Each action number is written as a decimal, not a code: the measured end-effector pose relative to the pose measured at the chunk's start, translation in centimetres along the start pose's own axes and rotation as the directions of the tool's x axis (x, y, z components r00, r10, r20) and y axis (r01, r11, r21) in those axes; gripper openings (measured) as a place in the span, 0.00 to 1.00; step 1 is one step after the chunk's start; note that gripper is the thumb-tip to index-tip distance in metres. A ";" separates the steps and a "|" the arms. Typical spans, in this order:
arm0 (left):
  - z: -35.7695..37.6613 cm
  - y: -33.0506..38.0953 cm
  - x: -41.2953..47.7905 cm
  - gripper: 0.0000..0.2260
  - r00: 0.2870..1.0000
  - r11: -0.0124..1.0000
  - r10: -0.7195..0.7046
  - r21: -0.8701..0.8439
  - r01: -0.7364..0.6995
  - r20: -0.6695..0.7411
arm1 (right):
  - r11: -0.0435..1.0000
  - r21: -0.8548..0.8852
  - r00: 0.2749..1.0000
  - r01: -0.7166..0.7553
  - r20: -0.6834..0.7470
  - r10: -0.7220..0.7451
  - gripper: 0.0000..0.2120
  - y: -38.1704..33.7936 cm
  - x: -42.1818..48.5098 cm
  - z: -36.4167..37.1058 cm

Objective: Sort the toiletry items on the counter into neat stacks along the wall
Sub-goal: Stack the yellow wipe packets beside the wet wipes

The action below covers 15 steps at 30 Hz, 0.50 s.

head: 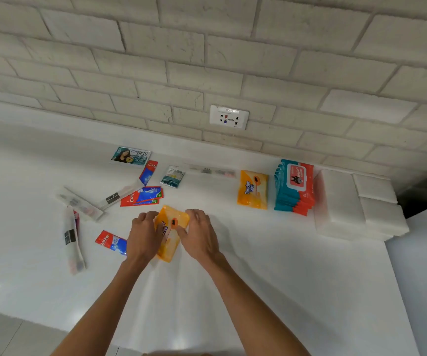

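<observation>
head view | looks forward and down at counter (258, 278) | close, facing brick wall (207, 47)

Bright, even light; soft blur, wide-angle bowing

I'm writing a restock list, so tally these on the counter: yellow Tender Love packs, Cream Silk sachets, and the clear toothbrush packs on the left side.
yellow Tender Love packs: 2
Cream Silk sachets: 1
clear toothbrush packs, left side: 3
Total: 6
</observation>
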State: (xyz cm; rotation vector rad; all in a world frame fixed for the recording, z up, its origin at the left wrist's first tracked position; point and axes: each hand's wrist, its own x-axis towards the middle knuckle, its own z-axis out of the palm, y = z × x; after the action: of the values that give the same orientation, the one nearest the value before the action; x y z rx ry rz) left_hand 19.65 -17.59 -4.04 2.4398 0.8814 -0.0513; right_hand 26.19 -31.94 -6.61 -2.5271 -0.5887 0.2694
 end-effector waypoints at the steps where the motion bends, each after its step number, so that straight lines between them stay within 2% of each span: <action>1: 0.0 -0.3 -0.3 0.21 1.000 1.000 -0.019 0.006 0.019 0.016 | 1.000 -0.028 1.000 0.011 0.006 -0.011 0.27 -0.3 -0.2 0.5; 5: 0.5 -0.4 -1.5 0.26 0.998 0.996 -0.030 0.085 0.026 0.057 | 0.994 -0.097 0.999 0.044 0.026 -0.041 0.31 -0.6 -1.3 1.6; 9: 0.9 -0.2 -1.9 0.28 0.996 0.994 -0.069 0.093 0.063 0.062 | 1.000 0.007 1.000 0.012 0.013 -0.012 0.28 -0.3 -2.2 1.9; 12: 0.7 -0.1 -1.7 0.26 0.978 0.977 -0.168 -0.112 0.182 0.125 | 0.988 0.150 0.999 -0.045 0.013 0.044 0.27 0.5 -2.8 1.9; 15: 0.7 0.3 -1.9 0.17 0.964 0.945 -0.159 -0.251 0.211 0.211 | 0.942 0.313 0.992 -0.124 0.017 0.125 0.30 1.2 -3.6 1.7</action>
State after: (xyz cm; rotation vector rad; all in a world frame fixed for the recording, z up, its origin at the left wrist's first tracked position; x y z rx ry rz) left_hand 18.45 -19.24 -4.05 2.0547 0.9617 -0.2131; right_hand 22.93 -33.72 -8.40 -2.2574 -0.3519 0.3733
